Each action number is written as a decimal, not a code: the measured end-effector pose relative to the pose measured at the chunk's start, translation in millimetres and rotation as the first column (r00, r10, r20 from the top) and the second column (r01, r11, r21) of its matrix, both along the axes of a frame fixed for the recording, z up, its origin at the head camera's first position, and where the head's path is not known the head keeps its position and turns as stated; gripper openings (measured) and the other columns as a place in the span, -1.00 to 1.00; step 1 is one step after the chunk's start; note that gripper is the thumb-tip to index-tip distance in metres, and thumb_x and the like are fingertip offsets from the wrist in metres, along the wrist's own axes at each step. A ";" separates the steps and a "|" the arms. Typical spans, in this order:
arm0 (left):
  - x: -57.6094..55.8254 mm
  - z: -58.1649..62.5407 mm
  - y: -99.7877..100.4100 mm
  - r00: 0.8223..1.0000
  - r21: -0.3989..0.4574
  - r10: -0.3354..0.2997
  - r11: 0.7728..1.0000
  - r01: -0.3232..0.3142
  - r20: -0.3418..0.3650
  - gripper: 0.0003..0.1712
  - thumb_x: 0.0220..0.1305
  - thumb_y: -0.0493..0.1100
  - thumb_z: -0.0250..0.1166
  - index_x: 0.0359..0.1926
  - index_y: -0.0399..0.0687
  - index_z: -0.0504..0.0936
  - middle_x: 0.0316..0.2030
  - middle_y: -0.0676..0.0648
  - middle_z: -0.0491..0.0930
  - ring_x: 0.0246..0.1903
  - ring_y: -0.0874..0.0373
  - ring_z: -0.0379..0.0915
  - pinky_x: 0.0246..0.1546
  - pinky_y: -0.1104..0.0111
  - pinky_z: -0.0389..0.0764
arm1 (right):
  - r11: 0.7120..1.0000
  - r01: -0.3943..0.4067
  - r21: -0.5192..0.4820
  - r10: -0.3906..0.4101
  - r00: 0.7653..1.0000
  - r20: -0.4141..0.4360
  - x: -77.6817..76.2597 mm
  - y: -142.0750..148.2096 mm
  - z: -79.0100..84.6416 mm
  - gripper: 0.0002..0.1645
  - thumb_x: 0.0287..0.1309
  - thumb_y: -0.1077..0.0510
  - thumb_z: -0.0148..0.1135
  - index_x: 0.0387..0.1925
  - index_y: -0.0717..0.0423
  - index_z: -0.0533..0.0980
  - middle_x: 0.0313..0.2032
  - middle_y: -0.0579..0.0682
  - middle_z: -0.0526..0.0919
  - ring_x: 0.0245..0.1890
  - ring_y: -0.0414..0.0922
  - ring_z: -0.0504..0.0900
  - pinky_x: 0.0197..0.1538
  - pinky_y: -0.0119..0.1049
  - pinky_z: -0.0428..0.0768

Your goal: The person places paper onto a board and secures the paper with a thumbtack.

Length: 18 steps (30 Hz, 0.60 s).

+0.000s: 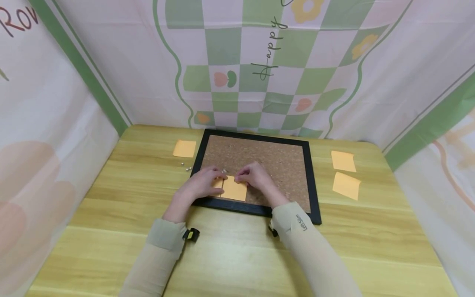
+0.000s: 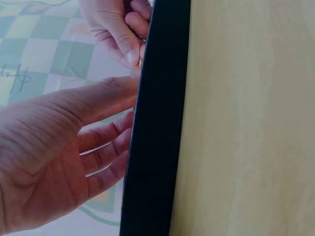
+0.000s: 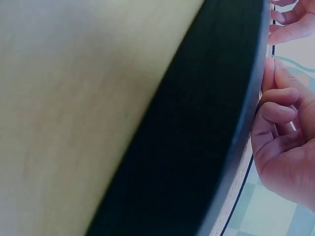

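Observation:
A cork board (image 1: 259, 154) with a black frame (image 1: 313, 194) lies on the table. Near its front edge an orange sticky note (image 1: 234, 192) lies flat on the cork, beside a second one partly covered by my left hand (image 1: 200, 183). The left fingers are spread and fairly straight, with fingertips resting on the notes. At the upper part of the first note, my right hand (image 1: 257, 175) pinches a small shiny pin between thumb and forefinger, its other fingers curled. In the left wrist view that pin (image 2: 141, 63) shows only as a glint. Several small pins (image 1: 224, 170) lie near the note's top edge.
Left of the board are another orange note (image 1: 184, 148) and a few loose silvery pins (image 1: 188, 169) on the wooden table (image 1: 226, 251). Two more notes, an upper one (image 1: 343, 161) and a lower one (image 1: 346, 185), lie to the right. Printed cloth (image 1: 256, 49) hangs behind.

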<state>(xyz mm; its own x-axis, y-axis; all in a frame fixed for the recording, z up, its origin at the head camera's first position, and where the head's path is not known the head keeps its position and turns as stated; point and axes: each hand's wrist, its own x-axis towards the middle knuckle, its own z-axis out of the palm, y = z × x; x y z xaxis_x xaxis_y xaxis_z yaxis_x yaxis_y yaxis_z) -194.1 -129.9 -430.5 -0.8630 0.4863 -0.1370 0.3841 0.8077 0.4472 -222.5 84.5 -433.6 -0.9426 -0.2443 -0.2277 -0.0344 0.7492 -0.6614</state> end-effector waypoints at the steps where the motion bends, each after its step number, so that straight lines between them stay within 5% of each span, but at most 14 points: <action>1: -0.1 0.0 -0.2 1.000 0.000 0.002 1.000 -0.002 0.001 -0.47 0.21 0.04 0.45 0.18 0.04 0.63 0.18 -0.10 0.55 0.19 -0.02 0.46 0.27 0.08 0.48 | 1.000 -0.005 0.001 0.005 1.000 -0.003 -0.3 -0.4 0.1 -0.85 0.14 0.05 0.45 -0.31 0.03 0.77 -0.34 -0.05 0.80 -0.49 -0.24 0.57 -0.39 -0.45 0.47; 7: 1.1 0.1 -1.2 1.000 0.013 0.020 1.000 -0.020 -0.006 -0.37 0.20 0.05 0.46 0.27 0.02 0.56 0.24 -0.14 0.52 0.27 -0.05 0.42 0.34 0.07 0.41 | 0.999 -0.039 0.007 0.039 0.999 -0.007 -0.9 -1.8 1.6 -0.86 0.16 0.09 0.43 -0.33 0.08 0.76 -0.42 -0.04 0.77 -0.57 -0.27 0.51 -0.46 -0.47 0.44; 18: 0.5 0.2 -1.2 1.000 0.008 0.030 1.000 -0.030 -0.001 -0.36 0.20 0.06 0.45 0.28 0.02 0.55 0.25 -0.14 0.51 0.27 -0.05 0.41 0.35 0.06 0.41 | 0.999 -0.025 0.023 0.024 1.000 0.004 -0.3 -2.8 2.9 -0.83 0.17 0.05 0.43 -0.27 0.04 0.77 -0.26 -0.03 0.81 -0.30 -0.17 0.63 -0.24 -0.40 0.51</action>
<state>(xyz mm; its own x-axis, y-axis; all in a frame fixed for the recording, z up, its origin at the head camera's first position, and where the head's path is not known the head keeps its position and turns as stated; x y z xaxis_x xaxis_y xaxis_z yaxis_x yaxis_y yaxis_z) -193.5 -131.1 -430.3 -0.8775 0.4609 -0.1323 0.3598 0.8152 0.4539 -222.8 81.6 -430.7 -0.9355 -0.2619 -0.2372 -0.0505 0.7633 -0.6440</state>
